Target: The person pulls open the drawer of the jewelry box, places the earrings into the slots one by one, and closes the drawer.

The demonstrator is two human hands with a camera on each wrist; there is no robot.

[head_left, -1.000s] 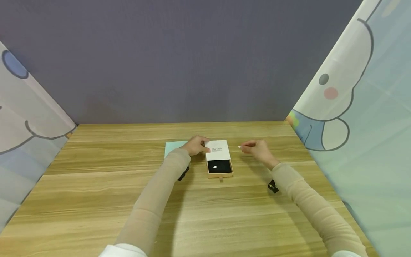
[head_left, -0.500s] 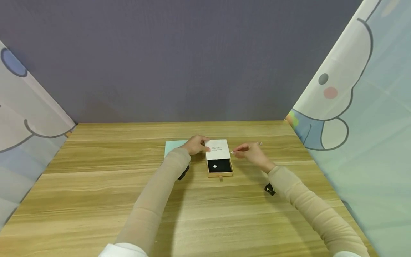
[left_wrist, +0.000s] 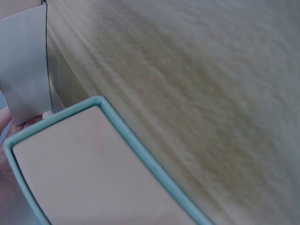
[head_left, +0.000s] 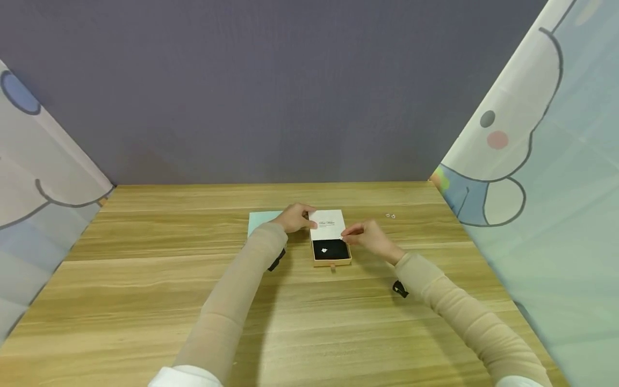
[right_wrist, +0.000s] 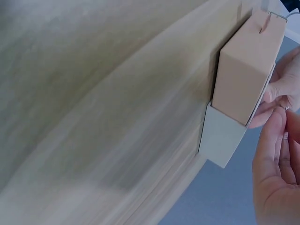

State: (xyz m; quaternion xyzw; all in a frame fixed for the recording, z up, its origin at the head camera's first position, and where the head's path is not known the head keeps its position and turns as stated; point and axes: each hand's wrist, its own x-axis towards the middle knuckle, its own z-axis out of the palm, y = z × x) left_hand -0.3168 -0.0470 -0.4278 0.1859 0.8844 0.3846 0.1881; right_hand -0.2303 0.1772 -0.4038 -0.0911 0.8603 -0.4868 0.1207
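1. The left hand (head_left: 297, 217) rests at the left edge of the white sleeve (head_left: 328, 224) of a small drawer-style jewellery box (head_left: 331, 252); its fingers curl against the sleeve and hold it in place on the tabletop (head_left: 309, 322)
2. The box stands near the middle of the tabletop. Its tan drawer is pulled out toward the person and shows a black lining, and a small shiny piece of jewellery (head_left: 324, 251) lies on this lining
3. The right hand (head_left: 369, 239) is just beside the right edge of the box, at the place where the sleeve meets the open drawer. Thumb and forefinger are pressed together in a narrow pinch, and it seems that a very small item is between them, but it is too small to name
4. In the right wrist view the tan drawer (right_wrist: 248, 70) comes out of the pale sleeve (right_wrist: 220, 140), and the fingers (right_wrist: 274, 154) of the right hand are close to it
5. A flat mint-green box (head_left: 261, 221) lies on the tabletop just behind the left hand; in the left wrist view its green rim (left_wrist: 140, 154) surrounds a pale inner face
6. Two tiny shiny items (head_left: 390, 216) lie on the tabletop, well apart from the box, on the right and further back
7. Both arms wear beige sleeves, and a dark strap (head_left: 399, 289) is at the right wrist
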